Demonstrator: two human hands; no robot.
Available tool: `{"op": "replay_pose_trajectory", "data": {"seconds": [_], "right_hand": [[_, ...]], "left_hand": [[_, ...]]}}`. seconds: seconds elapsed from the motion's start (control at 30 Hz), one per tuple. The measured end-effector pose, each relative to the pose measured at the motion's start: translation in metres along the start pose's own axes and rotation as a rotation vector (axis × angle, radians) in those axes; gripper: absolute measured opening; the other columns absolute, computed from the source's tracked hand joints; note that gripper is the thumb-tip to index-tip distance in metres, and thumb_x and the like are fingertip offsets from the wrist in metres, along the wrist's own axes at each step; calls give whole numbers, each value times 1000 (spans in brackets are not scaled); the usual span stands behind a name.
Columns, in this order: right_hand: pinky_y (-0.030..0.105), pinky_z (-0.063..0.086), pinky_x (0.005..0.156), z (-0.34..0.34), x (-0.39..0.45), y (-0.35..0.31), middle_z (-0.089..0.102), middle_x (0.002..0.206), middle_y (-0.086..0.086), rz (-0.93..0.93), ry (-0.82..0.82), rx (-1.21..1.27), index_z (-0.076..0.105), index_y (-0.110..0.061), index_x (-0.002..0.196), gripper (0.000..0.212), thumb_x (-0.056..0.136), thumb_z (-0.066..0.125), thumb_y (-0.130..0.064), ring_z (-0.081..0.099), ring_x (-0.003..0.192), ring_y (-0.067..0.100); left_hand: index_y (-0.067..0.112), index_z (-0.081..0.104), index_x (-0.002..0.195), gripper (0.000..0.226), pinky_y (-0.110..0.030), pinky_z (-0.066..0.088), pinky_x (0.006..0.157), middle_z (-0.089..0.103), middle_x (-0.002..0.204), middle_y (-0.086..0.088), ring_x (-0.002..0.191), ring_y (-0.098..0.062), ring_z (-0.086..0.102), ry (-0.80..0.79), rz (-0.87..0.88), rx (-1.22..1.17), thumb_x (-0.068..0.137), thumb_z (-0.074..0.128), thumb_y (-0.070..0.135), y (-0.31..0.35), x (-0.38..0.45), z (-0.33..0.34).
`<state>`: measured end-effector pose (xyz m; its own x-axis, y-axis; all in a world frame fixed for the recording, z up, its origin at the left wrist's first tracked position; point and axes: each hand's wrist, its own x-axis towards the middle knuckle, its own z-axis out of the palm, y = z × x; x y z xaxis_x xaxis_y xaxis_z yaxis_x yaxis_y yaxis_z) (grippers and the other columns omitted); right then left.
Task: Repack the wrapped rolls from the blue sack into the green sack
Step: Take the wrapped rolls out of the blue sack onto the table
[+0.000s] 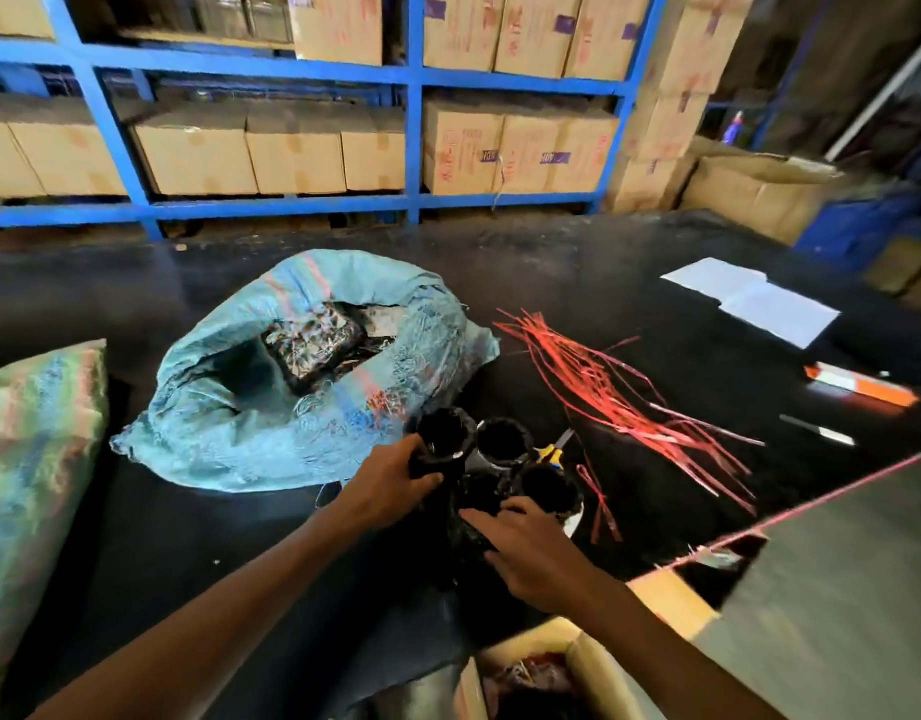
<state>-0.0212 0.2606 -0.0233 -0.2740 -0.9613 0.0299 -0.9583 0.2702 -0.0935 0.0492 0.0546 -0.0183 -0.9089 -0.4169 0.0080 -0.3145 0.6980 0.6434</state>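
Note:
The blue woven sack [250, 428] lies open on the black table, a dark wrapped bundle [312, 350] showing in its mouth. The green sack [32, 459] stands at the left edge. Several black wrapped rolls stand upright in a cluster just right of the blue sack. My left hand [385, 491] grips the leftmost roll [445, 439] near its top. My right hand [520, 548] rests with curled fingers on the nearest roll [479, 498], between the others [544, 491]. Whether it holds that roll is unclear.
Red plastic strips [619, 397] lie fanned out to the right of the rolls, with yellow-handled scissors [551, 452] beside them. White papers [754, 298], an orange box [858, 384] and a pen lie far right. An open carton [551, 667] sits at the near edge. Blue shelving [411, 111] holds cartons behind.

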Motion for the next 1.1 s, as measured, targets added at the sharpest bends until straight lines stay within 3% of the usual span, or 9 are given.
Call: {"op": "replay_pose_trajectory", "data": {"seconds": [0.13,0.27,0.37,0.43,0.53,0.7,0.83,0.97,1.1], "right_hand": [[18,44,87,8,-2,1,65,68,-11,34,69,-41,53,-22,119,72,52,81,-23,63,67,6],[29,46,90,-2,-4,3,71,92,2,46,106,25,58,-14,124,56,69,72,-17,65,88,22],[25,39,90,-15,-1,1,70,108,2,126,165,277,63,-16,120,43,82,59,-37,62,97,18],[17,42,76,-29,11,3,73,93,-3,196,266,397,71,-20,102,34,83,54,-42,63,80,9],[30,52,66,-48,46,15,71,77,-4,268,376,509,71,-19,88,25,85,54,-38,64,70,11],[38,54,70,-76,133,20,67,76,0,261,403,567,65,-21,111,24,89,59,-24,64,70,18],[32,51,70,-83,220,26,62,77,-1,174,366,563,64,-16,115,26,90,57,-14,59,71,17],[27,48,79,-73,300,39,68,98,6,151,278,567,64,-10,115,25,93,53,-14,63,90,18],[33,49,78,-44,353,48,69,97,16,160,-78,430,68,-2,92,18,90,52,-9,64,92,29]], "left_hand": [[12,57,103,22,-24,39,66,63,88,-3,81,-20,59,-72,35,-91,83,65,17,-5,-3,19],[14,53,112,30,-29,48,69,62,88,-3,78,-20,59,-115,58,-62,84,62,16,-1,3,15],[19,45,127,47,-33,53,75,66,80,-1,72,-16,64,-145,80,-91,83,61,17,-5,3,2],[19,49,119,39,-35,55,71,66,70,1,62,-13,65,-67,91,-115,81,57,15,-11,4,-12],[22,52,104,27,-35,56,67,66,70,1,56,-12,66,55,72,-148,84,54,4,-25,12,-43],[20,54,93,20,-40,56,67,67,72,0,65,-19,67,227,3,-84,85,56,1,-71,38,-103],[18,59,90,16,-29,49,63,61,70,14,66,-14,60,311,-56,-8,84,59,3,-111,75,-134],[14,62,106,18,-30,52,80,70,101,-3,92,-19,65,138,-153,158,88,59,14,-161,114,-144],[11,61,104,20,-24,42,67,64,109,-8,92,-23,61,-311,-249,367,92,47,18,-208,130,-134]]}}
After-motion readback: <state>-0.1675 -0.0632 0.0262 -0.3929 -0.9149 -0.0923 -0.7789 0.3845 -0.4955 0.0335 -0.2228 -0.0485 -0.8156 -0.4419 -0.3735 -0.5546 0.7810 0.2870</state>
